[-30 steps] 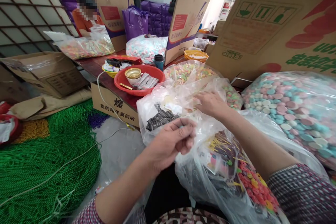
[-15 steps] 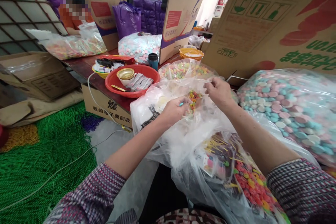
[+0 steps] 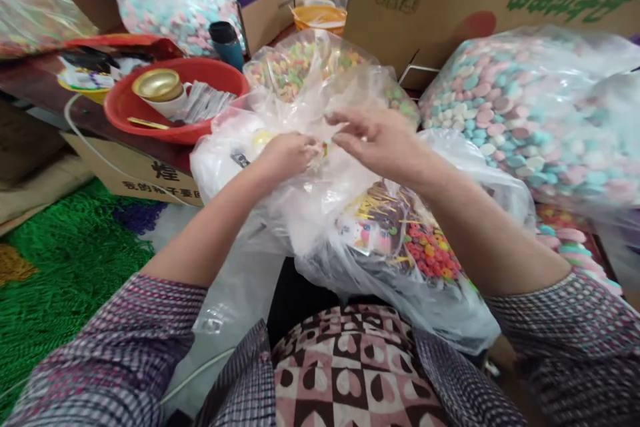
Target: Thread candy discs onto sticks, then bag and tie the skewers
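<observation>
Gathering thin film at the mouth of a clear plastic bag (image 3: 320,213), the left hand (image 3: 285,155) is seen closed over a pinch of plastic together with something small and pale that cannot be made out, while the right hand (image 3: 380,141) is held just beside it with fingers loosely spread, touching the film but not visibly clamped on it. The bag is slumped in front of the lap, below and to the right of the red basin (image 3: 175,103), and is filled with bright packets and loose multicoloured beads (image 3: 430,253). Its film is judged soft, light and slippery, likely to stretch or tear if pulled hard, so the bunched rim is considered the safest place for a grip, with the weight of the contents supported from beneath. No clear long axis is shown by the sagging bag; its mouth is turned up and away from the body, toward the basin. A gold-coloured bowl (image 3: 157,85) is set inside the basin, and a large sack of pastel discs (image 3: 525,113) lies well to the basin's right.
</observation>
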Demonstrator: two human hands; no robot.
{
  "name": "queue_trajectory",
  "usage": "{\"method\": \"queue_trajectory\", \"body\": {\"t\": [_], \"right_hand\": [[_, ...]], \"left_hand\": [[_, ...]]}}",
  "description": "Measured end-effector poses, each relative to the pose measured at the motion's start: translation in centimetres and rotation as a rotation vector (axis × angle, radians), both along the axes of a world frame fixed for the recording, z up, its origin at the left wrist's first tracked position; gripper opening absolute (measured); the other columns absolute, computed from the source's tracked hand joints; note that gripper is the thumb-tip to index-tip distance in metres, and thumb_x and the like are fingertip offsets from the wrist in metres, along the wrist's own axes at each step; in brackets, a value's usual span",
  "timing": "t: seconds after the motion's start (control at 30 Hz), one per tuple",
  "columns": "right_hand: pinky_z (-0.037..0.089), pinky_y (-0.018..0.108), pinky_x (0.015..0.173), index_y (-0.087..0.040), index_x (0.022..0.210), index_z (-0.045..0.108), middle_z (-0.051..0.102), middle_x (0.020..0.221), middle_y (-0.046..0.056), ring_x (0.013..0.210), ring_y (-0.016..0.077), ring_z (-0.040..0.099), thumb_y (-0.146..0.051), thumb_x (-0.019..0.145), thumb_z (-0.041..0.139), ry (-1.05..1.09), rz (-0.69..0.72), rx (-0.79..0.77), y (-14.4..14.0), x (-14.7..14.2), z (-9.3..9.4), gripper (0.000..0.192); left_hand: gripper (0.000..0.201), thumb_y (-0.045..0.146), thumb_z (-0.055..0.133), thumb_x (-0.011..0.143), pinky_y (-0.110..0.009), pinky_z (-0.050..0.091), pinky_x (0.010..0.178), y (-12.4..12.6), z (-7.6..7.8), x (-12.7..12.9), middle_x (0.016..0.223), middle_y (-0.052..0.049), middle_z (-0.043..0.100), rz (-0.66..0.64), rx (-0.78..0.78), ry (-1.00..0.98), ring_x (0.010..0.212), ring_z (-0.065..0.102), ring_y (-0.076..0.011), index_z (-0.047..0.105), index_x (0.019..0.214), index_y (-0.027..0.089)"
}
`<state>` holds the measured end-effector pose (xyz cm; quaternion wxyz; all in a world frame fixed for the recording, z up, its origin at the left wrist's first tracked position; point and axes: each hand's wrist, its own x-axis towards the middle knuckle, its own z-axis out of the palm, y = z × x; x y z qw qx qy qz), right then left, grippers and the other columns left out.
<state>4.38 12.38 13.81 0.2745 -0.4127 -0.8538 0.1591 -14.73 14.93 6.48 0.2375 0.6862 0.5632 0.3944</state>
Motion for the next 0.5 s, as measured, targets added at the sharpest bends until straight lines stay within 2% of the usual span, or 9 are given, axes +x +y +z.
{"method": "queue_trajectory", "body": {"t": [0.1, 0.17, 0.23, 0.3, 0.37, 0.43, 0.5], "right_hand": [[0.053, 0.036, 0.097, -0.021, 0.115, 0.070, 0.075, 0.113, 0.002, 0.102, 0.0173, 0.070, -0.020, 0.091, 0.060, 0.240, -0.072, 0.078, -3.3, 3.6, 0.8, 0.026], [0.054, 0.036, 0.094, -0.022, 0.104, 0.074, 0.077, 0.102, 0.002, 0.096, 0.0174, 0.071, -0.026, 0.090, 0.065, 0.318, -0.146, 0.086, -5.6, 6.8, 0.6, 0.017], [0.058, 0.037, 0.085, -0.023, 0.101, 0.075, 0.077, 0.092, 0.002, 0.085, 0.0181, 0.072, -0.033, 0.090, 0.066, 0.353, -0.282, 0.015, -7.7, 9.9, -0.5, 0.018], [0.059, 0.038, 0.083, -0.024, 0.097, 0.076, 0.077, 0.089, 0.002, 0.084, 0.0204, 0.073, -0.035, 0.091, 0.062, 0.284, -0.326, -0.107, -9.4, 12.2, -2.4, 0.019], [0.060, 0.038, 0.082, -0.025, 0.096, 0.077, 0.078, 0.091, 0.002, 0.086, 0.0223, 0.074, -0.035, 0.090, 0.060, 0.147, -0.282, -0.210, -10.7, 13.3, -4.7, 0.021], [0.060, 0.039, 0.086, -0.024, 0.098, 0.077, 0.079, 0.097, 0.004, 0.092, 0.0234, 0.074, -0.032, 0.090, 0.057, 0.046, -0.209, -0.239, -11.8, 13.1, -7.0, 0.023], [0.058, 0.040, 0.092, -0.022, 0.100, 0.077, 0.079, 0.104, 0.006, 0.100, 0.0240, 0.074, -0.030, 0.092, 0.054, 0.017, -0.161, -0.195, -12.7, 12.2, -8.7, 0.025]], "left_hand": [[0.016, 0.022, 0.063, 0.086, -0.033, 0.047, 0.099, -4.7, 3.1, -0.2, 0.097, -0.004, 0.073, -0.013, 0.083, 0.156, 0.095, 0.066, -0.0186, 0.073, 0.098, 0.016], [0.024, 0.027, 0.057, 0.092, -0.031, 0.047, 0.095, -8.5, 4.7, 0.5, 0.105, -0.007, 0.074, -0.097, 0.207, 0.085, 0.101, 0.067, -0.0197, 0.073, 0.105, 0.016], [0.021, 0.027, 0.062, 0.089, -0.029, 0.049, 0.092, -12.0, 5.1, 1.5, 0.104, -0.006, 0.074, -0.216, 0.181, 0.009, 0.098, 0.068, -0.0184, 0.074, 0.104, 0.020], [0.017, 0.025, 0.064, 0.087, -0.026, 0.050, 0.086, -14.7, 4.3, 2.3, 0.097, -0.005, 0.075, -0.281, 0.171, 0.029, 0.090, 0.068, -0.0172, 0.075, 0.100, 0.022], [0.019, 0.021, 0.062, 0.088, -0.025, 0.050, 0.078, -16.7, 2.5, 2.9, 0.089, -0.004, 0.074, -0.284, 0.200, 0.090, 0.081, 0.067, -0.0151, 0.074, 0.102, 0.023], [0.021, 0.019, 0.062, 0.088, -0.024, 0.049, 0.075, -18.4, 0.3, 3.0, 0.087, -0.004, 0.072, -0.172, 0.237, 0.127, 0.078, 0.065, -0.0135, 0.070, 0.106, 0.022], [0.021, 0.021, 0.065, 0.087, -0.024, 0.048, 0.075, -20.1, -2.0, 2.8, 0.084, -0.002, 0.067, 0.006, 0.196, 0.112, 0.075, 0.062, -0.0128, 0.065, 0.108, 0.021]]}}
